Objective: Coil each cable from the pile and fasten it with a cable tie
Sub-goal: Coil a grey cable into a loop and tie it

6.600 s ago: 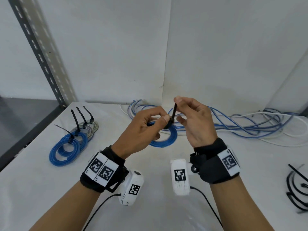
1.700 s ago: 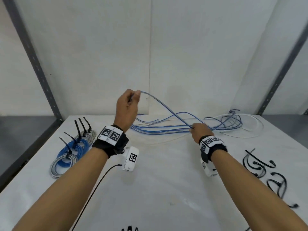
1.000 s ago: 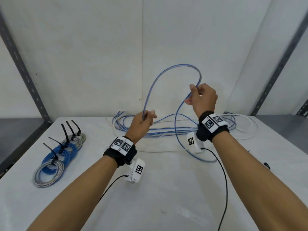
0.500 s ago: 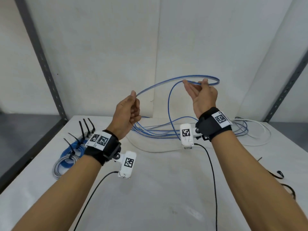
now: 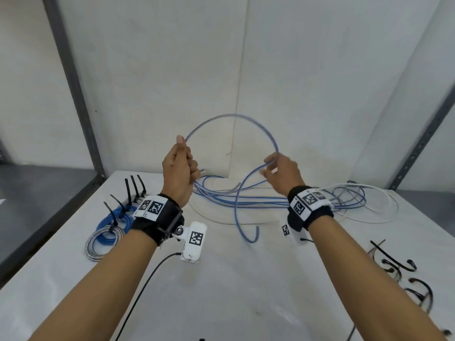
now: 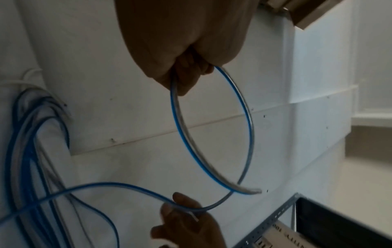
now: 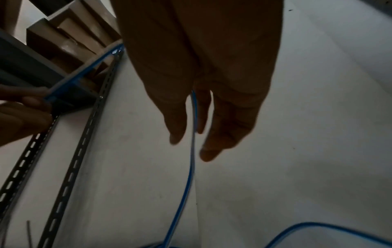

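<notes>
Blue cable [image 5: 246,119], arched in the air above the surface [image 5: 234,279] between two raised hands, with its remaining length trailing down to the loose pile [image 5: 246,200] at the back. The left hand [image 5: 178,173] grips the cable near its free end, fingers curled round it; the right hand [image 5: 283,173] holds the far side of the arch lightly between thumb and fingertips, the other fingers fairly straight.

Progress, as judged from the layout: several finished coils [image 5: 110,225], blue and grey, lie at the left of the surface, each closed with a black tie whose tail stands up. The present cable has only its first loop formed and bears no tie. A good many blue, grey and white cables remain in the pile, and spare black cable ties [image 5: 403,274] wait at the right.

The head view alone shows the coils, pile and ties together. The left wrist view shows that the loop is nearly closed: the cut end [image 6: 252,190] crosses the strand just beside the right fingertips [image 6: 182,201]. The right wrist view shows the cable passing between thumb and fingers [image 7: 212,147], the grip there appearing loose.
</notes>
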`<action>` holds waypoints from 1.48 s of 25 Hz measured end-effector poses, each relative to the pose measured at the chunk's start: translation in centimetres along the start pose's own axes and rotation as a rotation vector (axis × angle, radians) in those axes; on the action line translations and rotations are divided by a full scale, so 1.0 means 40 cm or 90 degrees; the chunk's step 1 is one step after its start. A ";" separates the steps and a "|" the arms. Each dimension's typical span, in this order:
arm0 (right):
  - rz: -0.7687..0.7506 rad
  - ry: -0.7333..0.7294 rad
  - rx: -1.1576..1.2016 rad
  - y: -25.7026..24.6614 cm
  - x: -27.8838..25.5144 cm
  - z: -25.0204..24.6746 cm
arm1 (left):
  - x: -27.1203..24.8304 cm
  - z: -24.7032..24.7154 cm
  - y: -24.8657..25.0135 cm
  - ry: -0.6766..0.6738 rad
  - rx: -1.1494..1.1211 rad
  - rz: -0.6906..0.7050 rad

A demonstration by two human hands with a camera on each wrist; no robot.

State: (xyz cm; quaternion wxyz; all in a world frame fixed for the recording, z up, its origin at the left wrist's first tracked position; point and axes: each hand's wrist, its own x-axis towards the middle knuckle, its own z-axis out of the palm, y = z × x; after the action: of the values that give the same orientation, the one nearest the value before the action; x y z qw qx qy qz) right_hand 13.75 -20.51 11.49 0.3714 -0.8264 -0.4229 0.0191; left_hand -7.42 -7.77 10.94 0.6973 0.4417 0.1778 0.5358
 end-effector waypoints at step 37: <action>-0.311 0.109 0.280 -0.034 -0.109 0.217 | -0.005 -0.075 -0.073 -0.308 0.510 0.009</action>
State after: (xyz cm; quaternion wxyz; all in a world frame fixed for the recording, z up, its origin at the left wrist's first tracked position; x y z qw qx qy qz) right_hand 7.01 -17.94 4.83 0.5686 -0.5995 -0.5612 -0.0490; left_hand -7.92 -6.79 6.91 0.4895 0.7894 0.2000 0.3117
